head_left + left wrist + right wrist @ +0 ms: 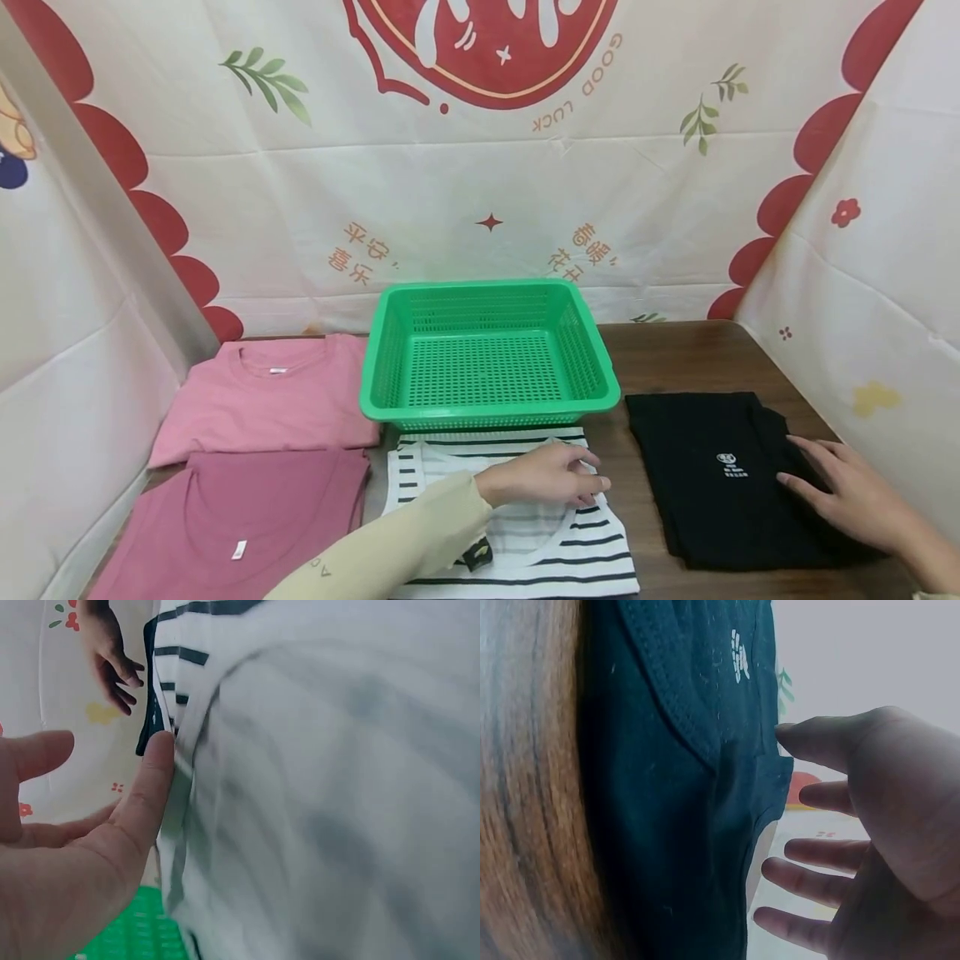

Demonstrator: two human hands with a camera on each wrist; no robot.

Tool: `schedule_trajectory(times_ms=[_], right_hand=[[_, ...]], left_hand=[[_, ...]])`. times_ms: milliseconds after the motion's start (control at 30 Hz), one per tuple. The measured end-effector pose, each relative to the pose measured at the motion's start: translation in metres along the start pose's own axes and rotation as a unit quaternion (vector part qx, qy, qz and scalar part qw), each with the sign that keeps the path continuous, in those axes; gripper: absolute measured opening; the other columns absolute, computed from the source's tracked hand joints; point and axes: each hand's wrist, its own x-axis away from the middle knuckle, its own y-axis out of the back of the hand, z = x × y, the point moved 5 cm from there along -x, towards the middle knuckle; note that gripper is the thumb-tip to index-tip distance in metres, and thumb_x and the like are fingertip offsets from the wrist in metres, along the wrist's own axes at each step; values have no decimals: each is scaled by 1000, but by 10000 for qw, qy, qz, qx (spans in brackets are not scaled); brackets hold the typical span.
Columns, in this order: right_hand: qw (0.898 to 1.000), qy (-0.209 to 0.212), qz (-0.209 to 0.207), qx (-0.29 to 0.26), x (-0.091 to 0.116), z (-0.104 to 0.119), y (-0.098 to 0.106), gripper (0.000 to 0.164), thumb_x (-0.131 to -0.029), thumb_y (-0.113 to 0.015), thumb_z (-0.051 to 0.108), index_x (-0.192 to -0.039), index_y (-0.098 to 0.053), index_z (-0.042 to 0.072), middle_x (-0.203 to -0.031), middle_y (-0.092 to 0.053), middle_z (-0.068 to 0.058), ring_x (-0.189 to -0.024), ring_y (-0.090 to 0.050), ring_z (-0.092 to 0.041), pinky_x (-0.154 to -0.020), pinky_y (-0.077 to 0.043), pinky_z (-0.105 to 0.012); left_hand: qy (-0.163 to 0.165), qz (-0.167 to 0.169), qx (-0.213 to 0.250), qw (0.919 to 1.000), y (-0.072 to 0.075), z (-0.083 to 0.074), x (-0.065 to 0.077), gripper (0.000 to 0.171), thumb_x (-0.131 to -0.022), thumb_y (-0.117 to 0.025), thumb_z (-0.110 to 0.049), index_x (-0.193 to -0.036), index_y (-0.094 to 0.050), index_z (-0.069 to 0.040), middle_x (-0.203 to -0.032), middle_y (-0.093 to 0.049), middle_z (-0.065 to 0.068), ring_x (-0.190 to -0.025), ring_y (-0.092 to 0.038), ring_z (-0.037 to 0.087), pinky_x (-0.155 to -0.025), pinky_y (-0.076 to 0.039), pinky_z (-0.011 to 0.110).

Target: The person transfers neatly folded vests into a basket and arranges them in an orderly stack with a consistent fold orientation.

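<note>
While our left hand (pixel 543 475) is hanging over the striped top (pixel 600 554), thumb and fingers apart | our right hand (pixel 847 496) is reaching over the right side of the black garment (pixel 697 500), fingers spread | both are lying on the wooden table (pixel 667 354) — striped before the green basket (pixel 487 412), black to its right

Left sleeved arm (pixel 397 537): angled up and right from lower centre | left hand (pixel 542 479): back turned up, thumb (pixel 45 754) parted from loosely extended fingers (pixel 154 776) | right hand (pixel 851 492): seen at far right, wrist (pixel 911 537) bared, fingers (pixel 806 881) spread apart.
</note>
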Motion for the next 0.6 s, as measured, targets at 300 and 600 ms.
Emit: schedule_trajectory(times_ms=[300,600], right_hand=[[9960,-446,701,-335,-10,-9,-4,72,-91,-61,34,-127,-37,-23,-114,-40,-49,-98,-44,-59,-76,-39,-70],[9898,-736,1137,-431,-16,-24,-10,84,-92,-56,40,-125,-27,-31,-118,-34,-58,-99,-46,-64,-76,-43,-69]], left_hand=[[555,-18,1594,9857,-16,-2,-27,47,-91,-61,-24,-127,-49,2,-103,-71,16,-89,-68,22,-84,-55,39],[712,-559,2820,9551,-36,-2,-58,22,-91,-60,-13,-105,-55,2,-102,-67,20,-92,-65,31,-88,-52,48]])
